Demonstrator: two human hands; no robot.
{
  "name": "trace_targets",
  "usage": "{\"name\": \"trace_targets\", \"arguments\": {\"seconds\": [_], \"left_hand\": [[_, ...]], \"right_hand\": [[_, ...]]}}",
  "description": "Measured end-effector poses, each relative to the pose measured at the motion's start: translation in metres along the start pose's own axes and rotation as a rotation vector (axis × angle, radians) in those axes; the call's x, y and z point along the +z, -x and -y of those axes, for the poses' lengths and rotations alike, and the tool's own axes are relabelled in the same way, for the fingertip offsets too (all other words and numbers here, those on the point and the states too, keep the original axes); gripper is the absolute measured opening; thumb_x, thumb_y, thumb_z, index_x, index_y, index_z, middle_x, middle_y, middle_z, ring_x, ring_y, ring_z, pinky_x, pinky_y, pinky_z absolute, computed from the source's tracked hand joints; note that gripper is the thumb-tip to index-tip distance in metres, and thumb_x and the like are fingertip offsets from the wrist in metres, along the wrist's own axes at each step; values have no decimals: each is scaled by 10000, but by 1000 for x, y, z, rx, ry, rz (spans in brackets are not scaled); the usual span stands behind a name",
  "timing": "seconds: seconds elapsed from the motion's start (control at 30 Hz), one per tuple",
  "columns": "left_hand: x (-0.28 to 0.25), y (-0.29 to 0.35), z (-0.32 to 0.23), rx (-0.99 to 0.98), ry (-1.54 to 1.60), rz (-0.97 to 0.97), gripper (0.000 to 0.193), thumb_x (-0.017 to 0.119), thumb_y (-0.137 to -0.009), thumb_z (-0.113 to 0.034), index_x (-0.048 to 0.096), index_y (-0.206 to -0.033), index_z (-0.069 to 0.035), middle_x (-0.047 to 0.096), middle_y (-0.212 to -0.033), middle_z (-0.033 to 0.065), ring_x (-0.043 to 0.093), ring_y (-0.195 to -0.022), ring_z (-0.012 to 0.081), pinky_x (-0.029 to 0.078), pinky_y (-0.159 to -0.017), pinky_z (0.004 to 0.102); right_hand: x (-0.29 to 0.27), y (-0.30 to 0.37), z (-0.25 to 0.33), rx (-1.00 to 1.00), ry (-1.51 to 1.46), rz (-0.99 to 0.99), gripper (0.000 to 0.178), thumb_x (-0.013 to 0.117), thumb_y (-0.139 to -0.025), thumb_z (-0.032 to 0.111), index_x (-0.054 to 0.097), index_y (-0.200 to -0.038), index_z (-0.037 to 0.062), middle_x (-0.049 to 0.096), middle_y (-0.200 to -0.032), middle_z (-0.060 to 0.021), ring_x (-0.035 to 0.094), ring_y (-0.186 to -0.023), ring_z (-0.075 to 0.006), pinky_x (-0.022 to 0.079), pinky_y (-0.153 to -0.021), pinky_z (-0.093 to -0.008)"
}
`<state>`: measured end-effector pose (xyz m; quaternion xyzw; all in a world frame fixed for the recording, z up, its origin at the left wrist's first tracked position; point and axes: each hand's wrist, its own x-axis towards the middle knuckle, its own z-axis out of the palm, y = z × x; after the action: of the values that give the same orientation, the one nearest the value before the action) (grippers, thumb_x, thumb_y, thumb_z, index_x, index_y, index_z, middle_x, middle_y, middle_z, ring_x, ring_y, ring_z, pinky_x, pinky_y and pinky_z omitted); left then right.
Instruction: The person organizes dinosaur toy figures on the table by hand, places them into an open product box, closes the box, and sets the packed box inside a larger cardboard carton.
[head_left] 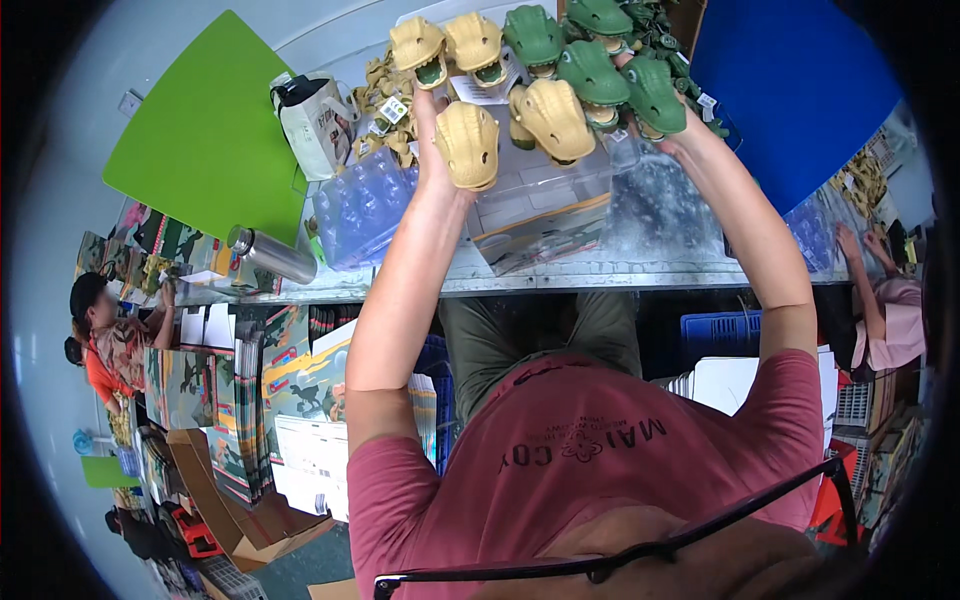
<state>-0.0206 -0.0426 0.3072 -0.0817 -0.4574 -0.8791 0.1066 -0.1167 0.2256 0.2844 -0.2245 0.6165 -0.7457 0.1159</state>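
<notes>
Several toy dinosaur heads with open jaws stand in a cluster at the top middle, tan ones on the left and green ones on the right. My left hand (428,116) is at the left side, closed about a tan dinosaur head (468,147) that covers most of the palm and fingers. On the other side, my right hand (678,138) is closed round a green dinosaur head (655,95), which hides most of its fingers. Between my hands sits another tan head (555,120), above a clear-fronted box (545,215) with a printed camouflage-like pattern.
Clear plastic trays (362,205), a steel bottle (272,253) and a white bag (315,125) stand on the left of the metal table (660,270). Green (215,130) and blue (790,95) panels flank the table. Printed cartons (240,400) stack lower left; people work at both sides.
</notes>
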Motion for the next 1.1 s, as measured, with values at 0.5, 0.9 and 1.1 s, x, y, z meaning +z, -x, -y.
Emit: {"name": "trace_targets", "arguments": {"seconds": [0.5,0.9,1.1], "left_hand": [[-52,12,-1,-30,107,-117,575,438,-1023,-555,487,-1445,-168,576,-1399,52,578,-1268,232,499,-1054,428],[-82,8,-26,-43,189,-29,536,457,-1019,-530,526,-1411,-171,627,-1330,42,624,-1207,246,532,-1009,438],[-72,15,-35,-26,163,-114,565,449,-1019,-543,511,-1428,-159,601,-1372,60,603,-1240,249,512,-1047,441]], "right_hand": [[88,3,11,91,-94,21,364,550,-1041,427,635,-1231,129,643,-969,37,614,-794,-65,517,-620,-255],[119,-13,13,74,-76,35,457,546,-1045,386,553,-1353,49,638,-1201,-47,628,-1051,-111,526,-888,-286],[128,-12,14,110,-88,34,462,533,-1047,365,529,-1377,42,636,-1238,-71,637,-1087,-130,546,-886,-310]]}}
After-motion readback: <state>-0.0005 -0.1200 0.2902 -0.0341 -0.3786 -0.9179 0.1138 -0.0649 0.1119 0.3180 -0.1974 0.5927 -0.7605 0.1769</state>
